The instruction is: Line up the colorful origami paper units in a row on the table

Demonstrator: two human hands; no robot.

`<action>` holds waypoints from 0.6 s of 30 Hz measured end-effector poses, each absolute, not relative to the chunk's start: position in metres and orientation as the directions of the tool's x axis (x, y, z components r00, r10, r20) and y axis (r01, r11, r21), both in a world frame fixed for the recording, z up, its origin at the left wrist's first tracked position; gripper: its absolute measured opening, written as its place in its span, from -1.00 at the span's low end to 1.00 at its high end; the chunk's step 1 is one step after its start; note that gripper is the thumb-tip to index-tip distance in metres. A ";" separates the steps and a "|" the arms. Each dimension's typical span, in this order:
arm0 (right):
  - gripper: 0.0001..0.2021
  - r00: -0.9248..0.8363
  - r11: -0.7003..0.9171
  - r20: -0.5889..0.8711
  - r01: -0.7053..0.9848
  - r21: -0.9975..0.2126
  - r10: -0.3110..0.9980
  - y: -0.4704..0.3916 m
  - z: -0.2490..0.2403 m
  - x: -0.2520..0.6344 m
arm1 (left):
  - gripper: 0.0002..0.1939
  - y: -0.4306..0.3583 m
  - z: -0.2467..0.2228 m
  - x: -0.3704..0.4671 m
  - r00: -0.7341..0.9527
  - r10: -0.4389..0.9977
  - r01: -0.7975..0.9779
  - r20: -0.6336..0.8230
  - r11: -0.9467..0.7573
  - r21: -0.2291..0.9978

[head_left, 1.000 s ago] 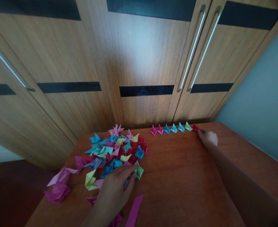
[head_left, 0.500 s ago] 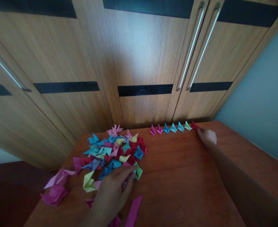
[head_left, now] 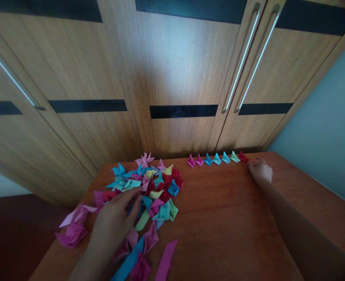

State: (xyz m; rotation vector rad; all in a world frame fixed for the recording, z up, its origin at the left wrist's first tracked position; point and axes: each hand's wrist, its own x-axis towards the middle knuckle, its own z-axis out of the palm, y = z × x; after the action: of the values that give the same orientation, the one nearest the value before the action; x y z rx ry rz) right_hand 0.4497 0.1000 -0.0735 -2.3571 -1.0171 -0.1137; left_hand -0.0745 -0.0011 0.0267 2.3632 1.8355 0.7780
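My left hand (head_left: 116,214) is over the left side of a pile of colored origami pieces (head_left: 158,180), its thumb and fingers curved and apart. What lies under its palm is hidden. At the far edge of the table, my right hand (head_left: 260,171) rests beside a red origami piece (head_left: 243,157), its fingertips close to the paper and slightly spread. That red piece ends a row of small upright origami pieces: two pink ones, a blue origami piece (head_left: 208,159), two light blue ones and a pale green origami piece (head_left: 235,157).
A brown wooden table (head_left: 219,230) carries everything. Behind it stands a wooden cabinet (head_left: 184,58) with long metal handles. Near the front lie a flat magenta paper strip (head_left: 166,260) and a blue strip (head_left: 129,260). Pink folded papers (head_left: 72,235) sit at the left edge.
My left hand has moved left and slightly up over the pile, uncovering teal and pink pieces. My right hand's fingers have come off the red origami piece, which stays in the row.
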 end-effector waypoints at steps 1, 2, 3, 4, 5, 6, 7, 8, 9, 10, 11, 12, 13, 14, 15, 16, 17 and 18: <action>-0.43 0.716 -0.547 0.296 0.684 -0.483 0.632 0.097 -0.074 0.447 | -0.69 0.000 0.028 -0.078 0.158 0.929 0.906 0.335 -0.271 0.324; -0.43 0.723 -0.541 0.303 0.675 -0.502 0.621 0.093 -0.074 0.444 | -0.68 0.001 0.029 -0.079 0.153 0.937 0.913 0.315 -0.256 0.317; -0.43 0.730 -0.533 0.310 0.666 -0.522 0.609 0.089 -0.074 0.441 | -0.68 0.001 0.030 -0.080 0.161 0.941 0.914 0.297 -0.256 0.316; -0.43 0.737 -0.525 0.315 0.657 -0.542 0.597 0.085 -0.074 0.437 | -0.69 0.000 0.030 -0.079 0.176 0.943 0.910 0.282 -0.266 0.319; -0.44 0.744 -0.516 0.320 0.648 -0.560 0.587 0.080 -0.074 0.433 | -0.70 -0.001 0.031 -0.077 0.201 0.943 0.902 0.266 -0.284 0.325; -0.45 0.749 -0.508 0.323 0.640 -0.576 0.578 0.076 -0.075 0.428 | -0.71 -0.002 0.032 -0.074 0.230 0.942 0.893 0.246 -0.304 0.332; -0.46 0.753 -0.498 0.326 0.634 -0.592 0.572 0.072 -0.075 0.422 | -0.72 -0.004 0.032 -0.071 0.257 0.941 0.885 0.219 -0.320 0.338; -0.47 0.756 -0.489 0.327 0.628 -0.606 0.567 0.068 -0.075 0.416 | -0.74 -0.006 0.032 -0.066 0.279 0.942 0.882 0.186 -0.328 0.339; -0.49 0.758 -0.478 0.327 0.623 -0.619 0.564 0.065 -0.075 0.409 | -0.75 -0.008 0.031 -0.062 0.294 0.944 0.882 0.150 -0.329 0.337; -0.50 0.759 -0.467 0.325 0.618 -0.632 0.564 0.063 -0.075 0.402 | -0.76 -0.010 0.030 -0.057 0.301 0.946 0.887 0.119 -0.323 0.330; -0.51 0.758 -0.455 0.323 0.614 -0.644 0.566 0.061 -0.075 0.393 | -0.76 -0.012 0.029 -0.052 0.304 0.948 0.892 0.094 -0.318 0.320; -0.52 0.756 -0.441 0.321 0.612 -0.656 0.571 0.060 -0.075 0.384 | -0.76 -0.013 0.026 -0.047 0.306 0.949 0.898 0.076 -0.314 0.310; -0.53 0.751 -0.426 0.318 0.611 -0.668 0.579 0.059 -0.075 0.374 | -0.76 -0.014 0.024 -0.042 0.306 0.950 0.903 0.065 -0.311 0.298; -0.53 0.743 -0.407 0.316 0.611 -0.679 0.590 0.059 -0.076 0.363 | -0.76 -0.015 0.021 -0.039 0.304 0.951 0.907 0.058 -0.307 0.288; -0.53 0.733 -0.386 0.313 0.613 -0.689 0.604 0.059 -0.076 0.352 | -0.76 -0.015 0.017 -0.036 0.298 0.953 0.912 0.053 -0.301 0.278; -0.53 0.719 -0.362 0.311 0.616 -0.700 0.622 0.059 -0.077 0.340 | -0.76 -0.015 0.014 -0.034 0.289 0.956 0.919 0.051 -0.292 0.267; -0.54 0.702 -0.336 0.308 0.618 -0.710 0.642 0.059 -0.078 0.329 | -0.76 -0.015 0.012 -0.032 0.281 0.959 0.924 0.047 -0.283 0.258; -0.54 0.684 -0.310 0.305 0.621 -0.720 0.662 0.058 -0.078 0.319 | -0.76 -0.014 0.009 -0.032 0.271 0.961 0.928 0.046 -0.274 0.252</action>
State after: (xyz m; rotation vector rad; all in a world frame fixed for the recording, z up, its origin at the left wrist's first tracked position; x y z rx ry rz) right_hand 0.3188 0.0583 -0.0784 -2.0149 -0.9878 0.0597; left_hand -0.0320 -0.0137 0.0091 2.3595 1.7752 0.2829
